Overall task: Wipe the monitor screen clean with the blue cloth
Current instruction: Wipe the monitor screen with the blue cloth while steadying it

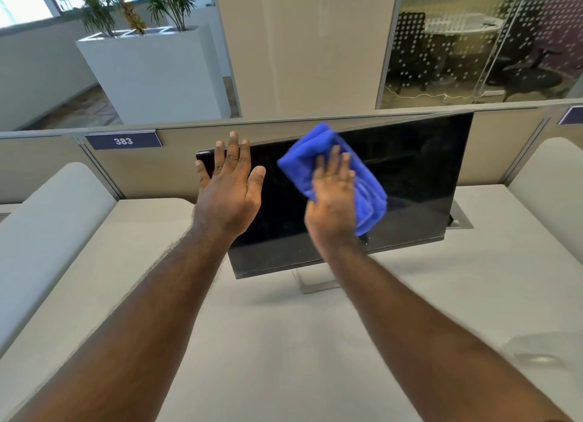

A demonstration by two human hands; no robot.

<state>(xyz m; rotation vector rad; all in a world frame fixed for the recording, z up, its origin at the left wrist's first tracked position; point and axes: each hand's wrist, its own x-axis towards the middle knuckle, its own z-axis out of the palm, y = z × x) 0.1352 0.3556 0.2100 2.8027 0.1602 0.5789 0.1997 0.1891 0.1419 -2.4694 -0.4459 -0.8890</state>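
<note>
The monitor (394, 182) stands on a pale bench (284, 342), tilted so its right end sits higher than its left, its dark screen unlit and its thin silver stand (310, 283) resting on the bench top just beneath it. Both of the person's bare arms reach forward from the near edge of the bench toward the screen. The right hand (332, 197) lies flat with its palm pressed against the blue cloth (331, 172), the fingers (334, 163) stretched out and slightly spread over the bunched fabric rather than curled around it; the cloth is folded into a thick wad, held against the upper middle of the screen, with its top corner reaching the monitor's upper edge and its lower end hanging past the heel of the hand. The left hand (232, 188) is open near the screen's upper left corner, fingers extended and parted, thumb out to the side; its fingertips rise above the top edge of the monitor, and I cannot tell whether the palm touches the glass or only hovers before it. Behind the monitor runs a low beige partition (504, 141) carrying a small dark label reading 383 (123, 141). Beyond it stand a white planter (157, 74) with green plants and a glass-walled room.
</note>
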